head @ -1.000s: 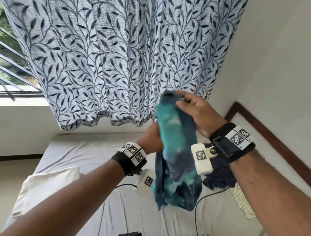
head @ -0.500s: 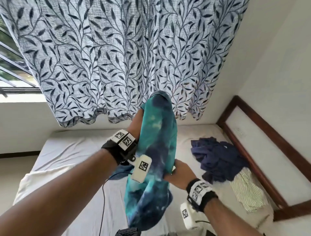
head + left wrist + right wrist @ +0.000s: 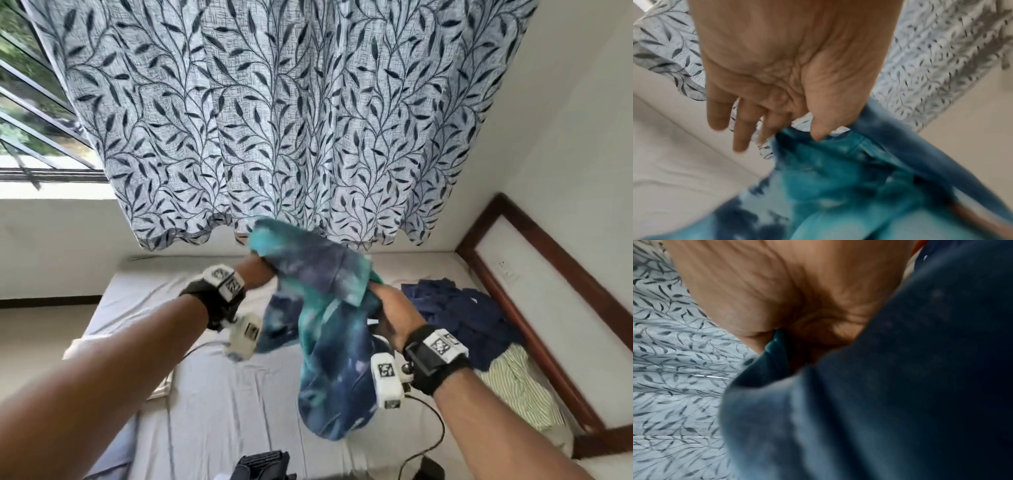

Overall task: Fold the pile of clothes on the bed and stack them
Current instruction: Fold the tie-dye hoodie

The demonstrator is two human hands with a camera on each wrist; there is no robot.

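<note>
**Garment opened from hanging strip to a span between both hands**

Tie-dye garment (image 3: 325,308): teal and navy, held in the air above the bed (image 3: 212,394), top edge stretched from upper left down to right, the rest hanging in loose folds. Half a second ago it hung as one narrow strip from the raised left hand, with the right hand low at its middle.

Left hand (image 3: 789,78): thumb and forefinger pinch the upper hem; the other fingers are straight and free. It has dropped lower.

Right hand (image 3: 390,315): risen to nearly the same level, fingers closed on the cloth's right edge; wrist view blurred but shows fabric bunched in the fist.

Judgement: garment is being spread for its first fold; nothing folded or stacked yet.

Navy clothes (image 3: 459,308) and a striped piece (image 3: 513,387) lie unfolded on the bed by the wooden bed frame (image 3: 534,308). Leaf-print curtain (image 3: 274,120) behind.
</note>
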